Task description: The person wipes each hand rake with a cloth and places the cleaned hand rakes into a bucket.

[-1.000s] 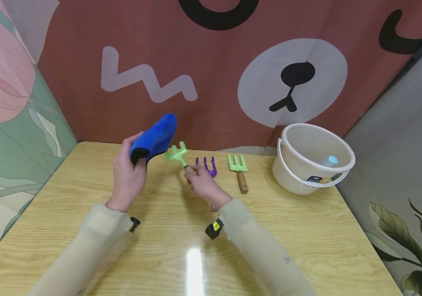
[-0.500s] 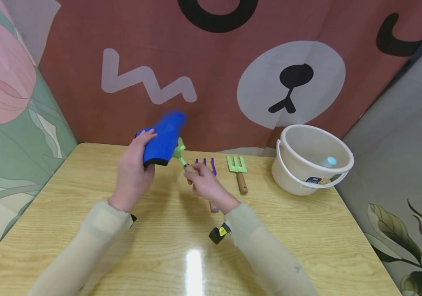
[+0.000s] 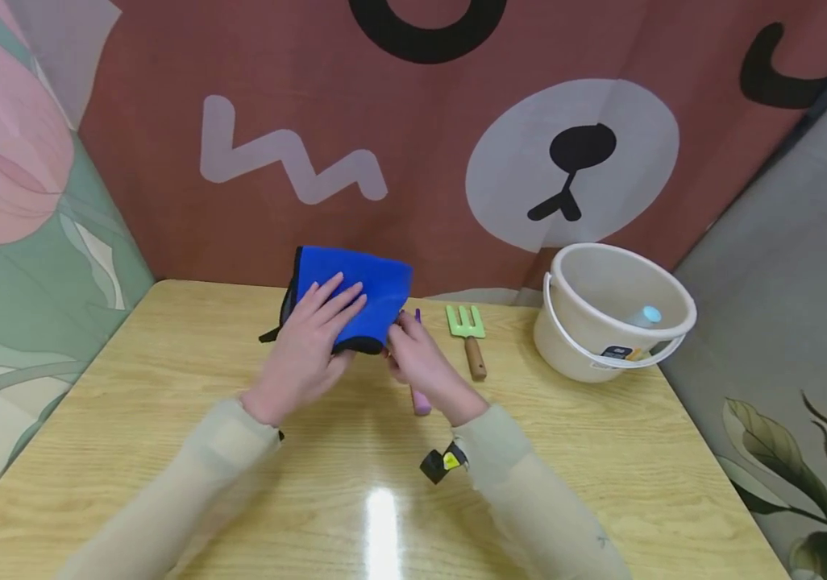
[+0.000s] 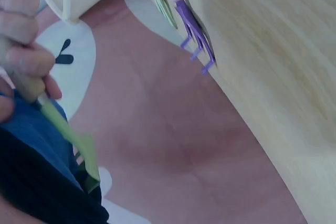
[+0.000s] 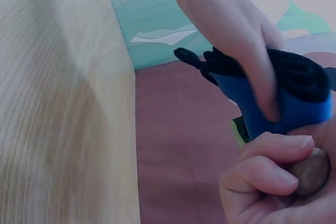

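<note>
A blue cloth with black edging is folded over the head of a green hand fork. My left hand holds the cloth from the left, fingers spread across its top and thumb underneath. In the right wrist view the thumb presses on the blue side. My right hand grips the fork by its wooden handle, just right of the cloth. The head view hides the fork behind the cloth; the left wrist view shows its tines beside the dark lining.
On the table, a purple hand fork lies partly under my right hand. Right of it lies another green hand fork. A white bucket stands at the back right, with a light-blue-topped item inside. A printed curtain hangs behind.
My left hand has moved the cloth rightward and turned it over, covering the green fork's head. My right hand has shifted slightly right, keeping its grip on the fork.
</note>
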`<control>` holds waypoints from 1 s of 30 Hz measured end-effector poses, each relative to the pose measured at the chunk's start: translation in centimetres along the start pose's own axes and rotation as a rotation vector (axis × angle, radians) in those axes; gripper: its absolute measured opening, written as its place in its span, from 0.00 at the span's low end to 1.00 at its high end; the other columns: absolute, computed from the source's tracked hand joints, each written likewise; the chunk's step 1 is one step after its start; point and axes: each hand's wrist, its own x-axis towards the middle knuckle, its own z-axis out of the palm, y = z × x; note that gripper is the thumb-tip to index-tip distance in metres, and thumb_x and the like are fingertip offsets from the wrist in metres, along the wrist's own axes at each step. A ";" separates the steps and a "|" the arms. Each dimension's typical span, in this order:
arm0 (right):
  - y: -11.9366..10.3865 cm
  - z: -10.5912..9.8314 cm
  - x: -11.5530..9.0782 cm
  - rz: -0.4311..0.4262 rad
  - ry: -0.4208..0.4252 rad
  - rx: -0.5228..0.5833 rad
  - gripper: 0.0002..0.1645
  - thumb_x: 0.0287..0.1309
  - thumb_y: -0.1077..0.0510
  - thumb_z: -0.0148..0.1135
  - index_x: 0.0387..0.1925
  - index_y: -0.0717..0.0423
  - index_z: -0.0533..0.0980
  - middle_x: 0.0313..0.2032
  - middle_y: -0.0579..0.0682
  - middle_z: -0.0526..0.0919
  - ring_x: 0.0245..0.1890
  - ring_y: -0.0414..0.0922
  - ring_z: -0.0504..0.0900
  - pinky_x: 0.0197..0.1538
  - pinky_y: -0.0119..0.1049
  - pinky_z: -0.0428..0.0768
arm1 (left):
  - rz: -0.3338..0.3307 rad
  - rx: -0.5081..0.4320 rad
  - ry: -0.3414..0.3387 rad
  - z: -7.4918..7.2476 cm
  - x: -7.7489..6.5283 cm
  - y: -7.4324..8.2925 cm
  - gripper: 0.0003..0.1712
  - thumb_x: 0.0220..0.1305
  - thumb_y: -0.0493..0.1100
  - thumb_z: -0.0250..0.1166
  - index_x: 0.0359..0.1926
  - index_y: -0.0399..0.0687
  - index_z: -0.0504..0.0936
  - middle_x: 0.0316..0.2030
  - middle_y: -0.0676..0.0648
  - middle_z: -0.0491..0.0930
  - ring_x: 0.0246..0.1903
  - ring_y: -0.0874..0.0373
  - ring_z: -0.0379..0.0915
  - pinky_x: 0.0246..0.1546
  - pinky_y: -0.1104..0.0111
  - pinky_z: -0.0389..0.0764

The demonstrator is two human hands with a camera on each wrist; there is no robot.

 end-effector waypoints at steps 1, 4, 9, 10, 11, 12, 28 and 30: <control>0.0 -0.1 0.0 -0.006 0.012 0.006 0.16 0.78 0.54 0.38 0.49 0.61 0.68 0.28 0.53 0.71 0.15 0.41 0.58 0.20 0.33 0.59 | -0.001 -0.016 -0.009 0.1 0.1 0.2 0.35 0.61 0.39 0.71 0.69 0.37 0.74 0.71 0.40 0.68 0.76 0.45 0.48 0.74 0.52 0.44; -0.1 -0.3 -0.1 -0.015 0.049 0.011 0.14 0.77 0.54 0.40 0.46 0.60 0.68 0.27 0.52 0.71 0.16 0.41 0.59 0.20 0.33 0.60 | -0.022 -0.082 -0.027 0.4 0.4 0.8 0.31 0.65 0.38 0.66 0.69 0.38 0.74 0.71 0.41 0.68 0.76 0.46 0.49 0.75 0.54 0.44; 0.2 -0.9 -0.2 -0.040 0.062 0.018 0.15 0.77 0.56 0.42 0.53 0.61 0.68 0.20 0.47 0.66 0.14 0.40 0.58 0.19 0.33 0.59 | -0.060 -0.213 -0.055 0.8 0.7 1.8 0.33 0.64 0.29 0.65 0.70 0.40 0.73 0.71 0.41 0.68 0.74 0.45 0.54 0.72 0.52 0.54; 0.2 -1.0 -0.3 -0.047 0.063 0.015 0.16 0.77 0.57 0.42 0.56 0.62 0.68 0.18 0.46 0.64 0.13 0.39 0.57 0.19 0.33 0.59 | -0.060 -0.231 -0.057 0.8 0.7 2.0 0.34 0.64 0.28 0.66 0.71 0.40 0.72 0.71 0.41 0.68 0.74 0.45 0.55 0.71 0.51 0.56; 0.3 -1.1 -0.3 -0.053 0.060 0.013 0.17 0.77 0.57 0.42 0.59 0.62 0.68 0.17 0.45 0.63 0.13 0.39 0.57 0.19 0.33 0.59 | -0.056 -0.245 -0.056 0.8 0.7 2.1 0.36 0.63 0.27 0.67 0.71 0.40 0.71 0.71 0.41 0.68 0.73 0.44 0.56 0.70 0.50 0.58; 0.3 -1.2 -0.4 -0.058 0.061 0.005 0.19 0.77 0.58 0.41 0.61 0.62 0.67 0.16 0.44 0.62 0.12 0.39 0.57 0.19 0.33 0.59 | -0.049 -0.249 -0.054 0.9 0.7 2.2 0.37 0.62 0.26 0.67 0.72 0.40 0.70 0.71 0.40 0.68 0.73 0.44 0.57 0.70 0.50 0.59; 0.0 -0.7 -1.2 -0.167 -0.037 -0.088 0.14 0.79 0.54 0.43 0.54 0.59 0.66 0.16 0.45 0.62 0.13 0.42 0.58 0.19 0.36 0.61 | 0.060 -0.137 0.009 1.0 0.5 0.9 0.37 0.66 0.41 0.67 0.74 0.41 0.66 0.72 0.43 0.66 0.74 0.47 0.55 0.74 0.53 0.50; -0.1 -0.4 -1.3 -0.182 -0.049 -0.095 0.11 0.79 0.54 0.43 0.50 0.58 0.65 0.17 0.46 0.62 0.13 0.42 0.59 0.19 0.36 0.61 | 0.069 -0.131 0.006 0.8 0.6 0.4 0.37 0.66 0.41 0.66 0.74 0.40 0.66 0.72 0.43 0.66 0.74 0.48 0.55 0.74 0.54 0.50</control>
